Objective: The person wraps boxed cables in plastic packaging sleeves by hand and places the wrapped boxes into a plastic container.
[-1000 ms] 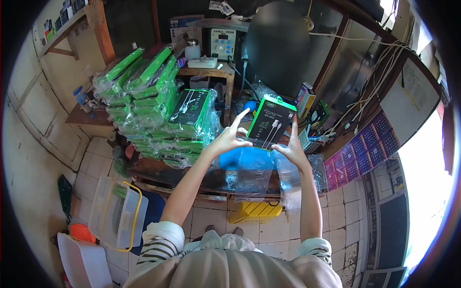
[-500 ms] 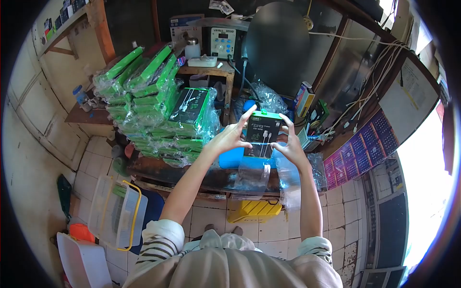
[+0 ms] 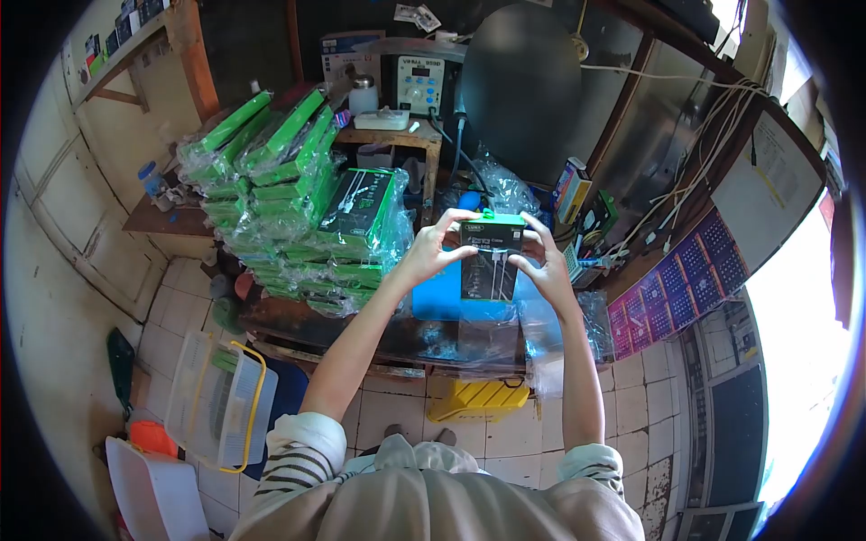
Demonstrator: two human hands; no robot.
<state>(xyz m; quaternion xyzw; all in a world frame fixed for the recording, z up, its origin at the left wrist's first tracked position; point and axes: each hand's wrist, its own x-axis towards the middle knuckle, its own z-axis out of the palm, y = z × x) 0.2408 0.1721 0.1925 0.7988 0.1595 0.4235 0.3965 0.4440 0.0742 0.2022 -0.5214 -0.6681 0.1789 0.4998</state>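
A black charging-cable box (image 3: 488,261) with a green top edge and a picture of a white cable is held upright over the bench. My left hand (image 3: 439,248) grips its left side, thumb on the front and fingers near the top. On the right edge, my right hand (image 3: 543,263) holds it in the same way. Behind and below the box lies a blue mat (image 3: 435,293). Clear plastic bags (image 3: 541,338) lie at the bench's front edge, beneath and to the right of the box.
Stacked green-and-black boxes in clear plastic (image 3: 298,207) rise on the left. A soldering or hot-air station (image 3: 420,86) stands on a small wooden shelf (image 3: 397,135) behind. Loose cables (image 3: 695,162) hang at right. A clear bin (image 3: 212,397) and a yellow case (image 3: 476,399) are below.
The box has tipped slightly in my hands, its green top edge now a little lower. Both hands keep hold of it, and my left fingers have shifted down a little.
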